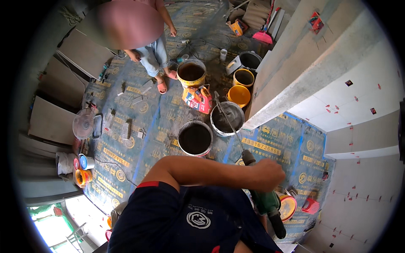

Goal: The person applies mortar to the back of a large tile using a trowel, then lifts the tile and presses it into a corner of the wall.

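My left forearm reaches across to the right, and my left hand [270,174] is closed on the front of a green and black handheld mixing drill [265,201]. Behind the drill body only a sliver of skin shows near my right side, so my right hand's fingers are hidden. From the drill's chuck a thin mixing rod [234,129] slants away over a white-rimmed bucket of grey mortar [236,110]. The rod's far end, coated in grey, lies by the bucket's far rim. Just left stands a bucket with dark contents [195,139].
A person in pink slippers [162,87] stands beyond, near a yellow-rimmed bucket [191,72] and an orange and red bag [198,99]. Yellow buckets [238,96] line the concrete column [291,63]. Tile pieces [125,131] and a clear-bladed fan [84,123] are left; a cable [120,170] crosses the floor covering.
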Motion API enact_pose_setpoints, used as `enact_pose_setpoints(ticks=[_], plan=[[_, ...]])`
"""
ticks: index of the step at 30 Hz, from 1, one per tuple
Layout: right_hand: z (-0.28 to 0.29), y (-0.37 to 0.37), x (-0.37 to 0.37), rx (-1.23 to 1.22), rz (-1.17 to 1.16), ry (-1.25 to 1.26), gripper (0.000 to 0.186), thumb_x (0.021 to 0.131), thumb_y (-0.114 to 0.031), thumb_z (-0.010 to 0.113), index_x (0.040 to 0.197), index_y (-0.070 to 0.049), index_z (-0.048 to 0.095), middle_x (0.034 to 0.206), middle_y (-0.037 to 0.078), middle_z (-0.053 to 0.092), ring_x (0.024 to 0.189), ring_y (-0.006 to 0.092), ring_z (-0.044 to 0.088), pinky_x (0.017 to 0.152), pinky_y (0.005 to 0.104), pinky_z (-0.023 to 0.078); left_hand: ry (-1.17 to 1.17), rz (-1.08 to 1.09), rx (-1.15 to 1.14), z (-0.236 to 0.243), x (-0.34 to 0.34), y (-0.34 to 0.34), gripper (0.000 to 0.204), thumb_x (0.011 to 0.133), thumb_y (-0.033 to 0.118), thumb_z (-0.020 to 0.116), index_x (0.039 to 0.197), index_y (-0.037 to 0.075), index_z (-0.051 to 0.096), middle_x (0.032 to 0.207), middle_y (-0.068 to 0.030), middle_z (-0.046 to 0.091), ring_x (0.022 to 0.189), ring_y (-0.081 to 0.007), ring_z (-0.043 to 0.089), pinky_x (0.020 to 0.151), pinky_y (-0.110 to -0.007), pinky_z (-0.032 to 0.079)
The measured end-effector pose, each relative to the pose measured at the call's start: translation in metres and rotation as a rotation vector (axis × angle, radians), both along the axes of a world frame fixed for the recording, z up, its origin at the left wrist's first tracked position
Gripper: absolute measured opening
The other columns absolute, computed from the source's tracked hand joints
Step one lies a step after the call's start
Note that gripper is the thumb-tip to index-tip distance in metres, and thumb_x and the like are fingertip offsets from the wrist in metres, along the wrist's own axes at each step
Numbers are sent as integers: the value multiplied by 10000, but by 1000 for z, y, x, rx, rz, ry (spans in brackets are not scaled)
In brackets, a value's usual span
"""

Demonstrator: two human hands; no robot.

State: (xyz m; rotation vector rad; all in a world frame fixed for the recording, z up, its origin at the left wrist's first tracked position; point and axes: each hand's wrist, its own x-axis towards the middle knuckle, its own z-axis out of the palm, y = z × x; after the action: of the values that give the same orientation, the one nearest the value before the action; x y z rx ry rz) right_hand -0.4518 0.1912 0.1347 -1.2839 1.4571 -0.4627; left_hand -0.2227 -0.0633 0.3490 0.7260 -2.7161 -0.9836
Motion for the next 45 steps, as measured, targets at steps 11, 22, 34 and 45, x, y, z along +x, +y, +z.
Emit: enact_pose_setpoints(ticks=[11, 22, 34, 45], plan=[[63, -174, 105, -271, -120, -12, 456, 803, -144, 737, 1205, -25, 556, 1180, 81, 594, 1081, 211, 531, 934, 343, 404, 3, 225, -14, 6, 76, -140, 317, 777, 363, 658, 765, 48, 678, 730, -170, 653, 723, -362, 647, 647, -443, 507], [64, -392, 158, -224, -274, -159, 192, 746, -120, 760, 870, -32, 643, 714, -10, 606, 555, 55, 524, 472, 217, 409, 648, 1055, 227, -75, 254, -201, 404, 835, 260, 682, 1135, 17, 563, 1020, -117, 616, 946, -193, 593, 841, -321, 460], [-22, -574, 164, -221, -260, -14, 335, 719, -279, 791, 813, 5, 638, 591, 23, 580, 470, 94, 510, 449, 289, 399, -149, 2119, 1552, -313, 282, 326, 208, 865, 195, 568, 1004, 54, 631, 864, -119, 625, 802, -261, 584, 696, -385, 454], [-127, -727, 181, 46, -394, -11, 261, 726, -233, 779, 860, -27, 689, 671, 46, 637, 407, 124, 497, 369, 273, 374, 606, 2348, 1474, -269, 139, 253, 287, 883, 260, 624, 989, -5, 593, 688, -51, 567, 553, -151, 555, 460, -271, 436]])
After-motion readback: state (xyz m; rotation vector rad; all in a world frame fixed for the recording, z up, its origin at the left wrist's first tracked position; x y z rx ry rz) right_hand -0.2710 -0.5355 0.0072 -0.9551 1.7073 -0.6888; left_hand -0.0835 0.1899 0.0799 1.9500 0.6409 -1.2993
